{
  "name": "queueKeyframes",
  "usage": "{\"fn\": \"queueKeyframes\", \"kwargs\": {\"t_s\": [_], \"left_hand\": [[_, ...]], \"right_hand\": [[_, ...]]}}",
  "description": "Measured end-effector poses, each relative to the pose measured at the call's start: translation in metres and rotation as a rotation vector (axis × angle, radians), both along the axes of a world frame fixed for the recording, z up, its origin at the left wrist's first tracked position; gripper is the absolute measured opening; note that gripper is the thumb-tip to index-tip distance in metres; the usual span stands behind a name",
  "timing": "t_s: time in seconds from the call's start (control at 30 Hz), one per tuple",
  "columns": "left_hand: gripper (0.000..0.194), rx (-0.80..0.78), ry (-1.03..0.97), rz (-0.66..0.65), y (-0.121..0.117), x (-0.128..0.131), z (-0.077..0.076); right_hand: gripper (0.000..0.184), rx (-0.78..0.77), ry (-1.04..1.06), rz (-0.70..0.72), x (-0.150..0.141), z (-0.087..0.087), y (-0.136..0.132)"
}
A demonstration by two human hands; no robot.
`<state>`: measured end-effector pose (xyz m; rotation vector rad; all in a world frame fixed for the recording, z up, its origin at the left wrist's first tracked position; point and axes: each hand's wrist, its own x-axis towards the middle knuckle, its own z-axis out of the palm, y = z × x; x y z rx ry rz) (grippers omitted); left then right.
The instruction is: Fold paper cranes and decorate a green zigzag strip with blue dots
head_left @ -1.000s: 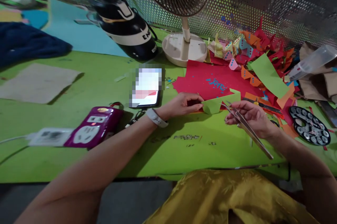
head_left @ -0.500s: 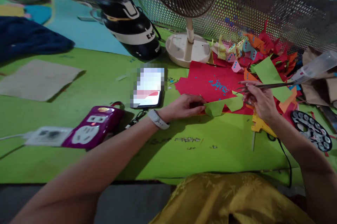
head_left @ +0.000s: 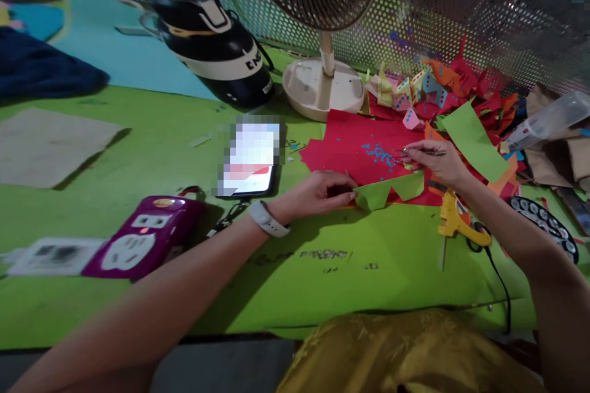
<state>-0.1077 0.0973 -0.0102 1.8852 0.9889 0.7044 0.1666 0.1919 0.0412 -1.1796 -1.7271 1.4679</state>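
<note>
A craft workspace, shown by glue gun and colourful paper scraps

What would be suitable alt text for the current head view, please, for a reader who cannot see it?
A person's left hand holds cut green paper, while the right hand holds tweezers near small blue pieces scattered on a red sheet. A yellow glue gun, a phone and a fan are on the green table.
</note>
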Motion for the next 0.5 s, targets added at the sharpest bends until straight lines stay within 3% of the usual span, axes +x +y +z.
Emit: {"fn": "queueKeyframes", "kwargs": {"t_s": [0.3,0.5], "left_hand": [[0.028,0.009,-0.019,-0.007,-0.0004,0.0,0.0005],[0.029,0.005,-0.008,0.002,-0.001,0.0001,-0.0003]], "right_hand": [[0.039,0.024,0.083,0.012,-0.0028,0.0078,-0.0008],[0.025,0.351,-0.107,-0.104,-0.0026,-0.001,0.0014]]}}
